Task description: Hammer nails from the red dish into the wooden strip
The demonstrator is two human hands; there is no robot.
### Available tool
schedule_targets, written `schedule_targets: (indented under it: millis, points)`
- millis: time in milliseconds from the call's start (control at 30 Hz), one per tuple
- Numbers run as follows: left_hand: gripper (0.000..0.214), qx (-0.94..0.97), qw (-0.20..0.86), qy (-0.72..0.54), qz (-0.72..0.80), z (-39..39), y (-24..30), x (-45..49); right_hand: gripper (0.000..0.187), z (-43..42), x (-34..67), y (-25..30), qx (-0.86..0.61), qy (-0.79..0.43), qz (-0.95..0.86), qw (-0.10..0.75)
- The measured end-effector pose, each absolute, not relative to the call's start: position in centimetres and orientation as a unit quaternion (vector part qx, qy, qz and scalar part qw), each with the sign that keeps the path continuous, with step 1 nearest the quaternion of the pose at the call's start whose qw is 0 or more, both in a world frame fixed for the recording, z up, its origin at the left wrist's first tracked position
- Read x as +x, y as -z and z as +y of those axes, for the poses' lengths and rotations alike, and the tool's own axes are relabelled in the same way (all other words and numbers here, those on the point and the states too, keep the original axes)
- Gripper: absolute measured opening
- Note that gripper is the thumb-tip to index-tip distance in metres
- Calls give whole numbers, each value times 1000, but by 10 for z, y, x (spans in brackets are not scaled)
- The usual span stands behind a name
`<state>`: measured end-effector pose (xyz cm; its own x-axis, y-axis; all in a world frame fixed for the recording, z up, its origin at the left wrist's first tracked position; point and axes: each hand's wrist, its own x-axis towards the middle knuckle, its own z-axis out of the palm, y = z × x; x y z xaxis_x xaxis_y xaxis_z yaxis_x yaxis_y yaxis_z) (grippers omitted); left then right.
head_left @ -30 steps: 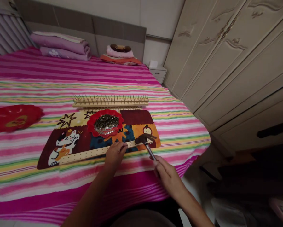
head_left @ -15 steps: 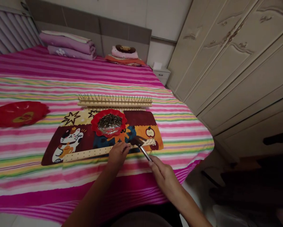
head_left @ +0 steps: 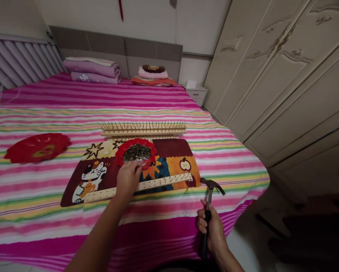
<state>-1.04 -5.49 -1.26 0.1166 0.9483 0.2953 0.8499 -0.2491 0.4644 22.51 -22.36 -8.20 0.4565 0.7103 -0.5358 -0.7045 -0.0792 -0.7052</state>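
Hammer [head_left: 208,199], dark claw head, upright, R hand [head_left: 211,231]

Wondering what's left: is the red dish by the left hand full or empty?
Full: the red dish holds a heap of metal nails, with the left hand at its near rim.

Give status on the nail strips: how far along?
Done: the far strips look fully studded end to end. In hand: the near strip has a short row of nails at its right end only. The left hand is at the red dish of loose nails, and the right hand grips the hammer upright, off the strip. Left: the rest of that strip, bare toward its left end.
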Motion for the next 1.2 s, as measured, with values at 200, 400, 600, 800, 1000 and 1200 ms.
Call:
schedule_targets:
  millis: [200,400,600,800,1000,1200]
  points:
    - [15,754,82,-56,649,-7,0,-5,39,-225,224,85,-514,-525,-4,679]
    - [11,729,132,-21,672,12,6,3,39,-224,228,87,-512,-530,-3,676]
    - [12,732,155,-36,662,14,2,1,37,-224,228,87,-508,-532,-10,677]
    - [11,692,237,-202,652,-4,-11,-9,36,-224,229,88,-503,-533,-4,680]
    - [32,582,508,-333,541,-48,-5,1,36,-224,229,88,-501,-536,1,679]
    - [20,586,519,-307,542,-64,19,20,35,-224,229,87,-500,-538,-1,679]
